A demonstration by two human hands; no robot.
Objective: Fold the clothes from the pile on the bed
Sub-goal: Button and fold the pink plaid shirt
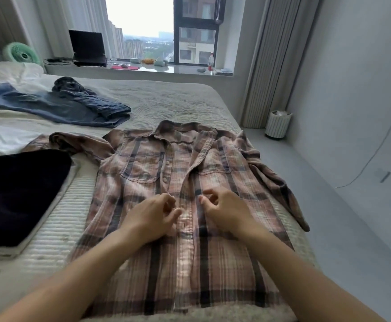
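A pink-and-brown plaid shirt (185, 182) lies flat on the bed, front up, collar toward the window, sleeves spread to both sides. Its front is partly unbuttoned near the chest. My left hand (152, 214) rests on the middle of the shirt and pinches the edge of the button strip between thumb and fingers. My right hand (222, 210) hovers just to the right of the strip with fingers curled; whether it pinches any cloth is unclear. A blue denim garment (57, 105) lies crumpled at the far left of the bed.
A folded black garment (18, 191) on white cloth lies at the left. The bed's right edge (306, 247) drops to a grey floor with a small white bin (278, 124). A window sill holding a laptop (87, 49) and a bottle (210, 62) runs behind the bed.
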